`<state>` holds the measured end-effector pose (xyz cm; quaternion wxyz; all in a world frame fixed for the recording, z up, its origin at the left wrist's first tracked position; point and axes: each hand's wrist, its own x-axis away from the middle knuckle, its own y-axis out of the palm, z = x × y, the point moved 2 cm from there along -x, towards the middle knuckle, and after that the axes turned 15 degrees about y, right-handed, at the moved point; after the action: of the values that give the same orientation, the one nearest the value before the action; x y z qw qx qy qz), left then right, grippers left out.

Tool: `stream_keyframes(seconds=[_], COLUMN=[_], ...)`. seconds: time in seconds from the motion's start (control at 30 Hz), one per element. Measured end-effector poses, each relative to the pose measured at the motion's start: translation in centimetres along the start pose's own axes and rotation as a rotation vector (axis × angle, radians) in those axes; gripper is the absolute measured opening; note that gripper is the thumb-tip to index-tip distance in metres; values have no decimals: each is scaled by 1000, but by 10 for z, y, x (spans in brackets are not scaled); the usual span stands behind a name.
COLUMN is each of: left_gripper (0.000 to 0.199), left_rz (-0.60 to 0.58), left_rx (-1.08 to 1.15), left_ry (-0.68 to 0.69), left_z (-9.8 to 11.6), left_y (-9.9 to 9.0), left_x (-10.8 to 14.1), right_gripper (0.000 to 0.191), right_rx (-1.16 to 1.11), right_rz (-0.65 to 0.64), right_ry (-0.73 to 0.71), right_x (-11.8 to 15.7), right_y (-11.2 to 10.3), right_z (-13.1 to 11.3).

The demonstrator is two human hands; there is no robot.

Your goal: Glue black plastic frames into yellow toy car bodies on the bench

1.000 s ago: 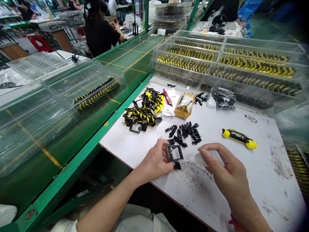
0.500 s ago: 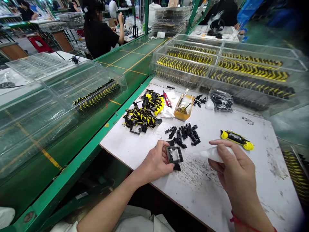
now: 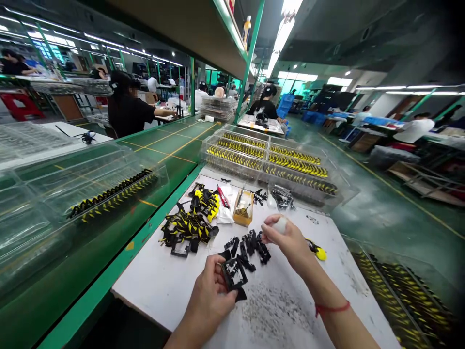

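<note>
Nearest: black frame (image 3: 237,284) over table (image 3: 145,281) in our left hand (image 3: 210,298), thumb and fingers pinching its edge. Farther: our right hand (image 3: 291,242) has shifted outward beside small black parts (image 3: 250,246), fingers curled round white bottle (image 3: 280,225); bottle well apart from frame, work there likely paused.

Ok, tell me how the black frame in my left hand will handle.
The black frame is probably stiff, given its straight edges in the left hand. It's likely light, with its open middle, and its squared outline suggests it won't roll.
</note>
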<state>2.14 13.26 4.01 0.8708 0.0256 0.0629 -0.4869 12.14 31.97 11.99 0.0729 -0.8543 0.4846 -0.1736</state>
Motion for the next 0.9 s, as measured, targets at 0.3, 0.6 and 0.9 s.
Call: stream_keyframes(seconds=[0.3,0.6,0.9], left_gripper=[52,50,53], left_rz=[3,-19,-55], left_rx=[-97,-96,-62], left_ry=[5,25,47], left_z=[-12,-5,-3], left_y=[4,0,-3], left_x=[-5,-4,-2], right_gripper=[21,22,26], right_rx=[326,242,25], right_rz=[270,552,298], right_ry=[-297,-426,-15], right_x=[-65,7,63], right_y=[29,9,19], right_z=[-6,-18,26])
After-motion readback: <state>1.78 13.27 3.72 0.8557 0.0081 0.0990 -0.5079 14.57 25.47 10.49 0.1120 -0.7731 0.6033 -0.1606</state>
